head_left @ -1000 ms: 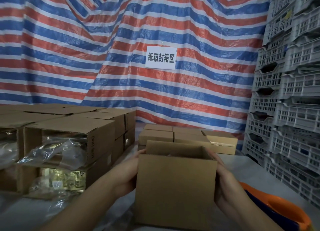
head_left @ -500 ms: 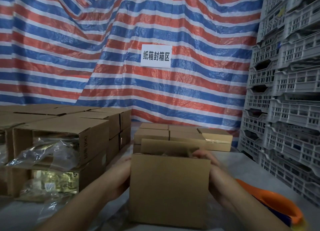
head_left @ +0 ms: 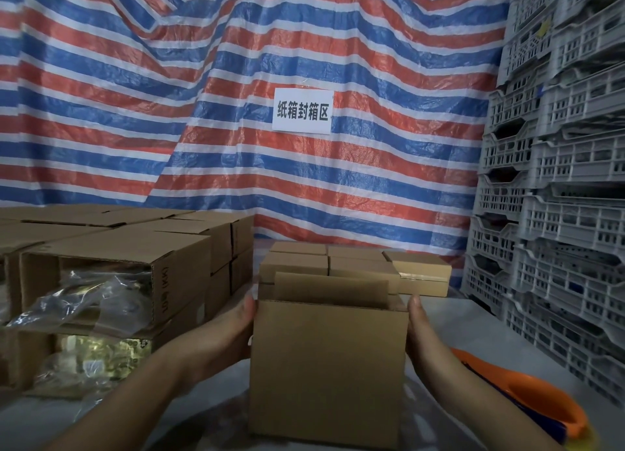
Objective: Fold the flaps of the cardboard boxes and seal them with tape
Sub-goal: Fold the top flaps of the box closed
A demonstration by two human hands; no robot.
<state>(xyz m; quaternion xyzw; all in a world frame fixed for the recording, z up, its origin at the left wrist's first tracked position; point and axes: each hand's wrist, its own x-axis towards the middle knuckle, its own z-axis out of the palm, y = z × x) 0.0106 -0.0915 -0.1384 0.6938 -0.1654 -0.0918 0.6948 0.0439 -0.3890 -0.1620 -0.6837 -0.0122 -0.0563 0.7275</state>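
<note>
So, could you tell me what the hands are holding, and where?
Both hands hold the open cardboard box by its sides: left hand against the left wall, right hand against the right.

Back wall I see: red-white-blue striped tarp (head_left: 236, 112) | white paper sign (head_left: 302, 111) pinned on it | my right: stacked grey plastic crates (head_left: 558, 197) | light: dim

Box: a cardboard box (head_left: 328, 373) is standing on the table (head_left: 473, 318), its far flap (head_left: 331, 286) sticking up.
Hands: the left hand (head_left: 233, 329) and right hand (head_left: 416, 329) are pressing flat against its two sides.
Right: an orange tape dispenser (head_left: 527, 396) is lying.
Behind: closed boxes (head_left: 355, 264) are sitting.
</note>
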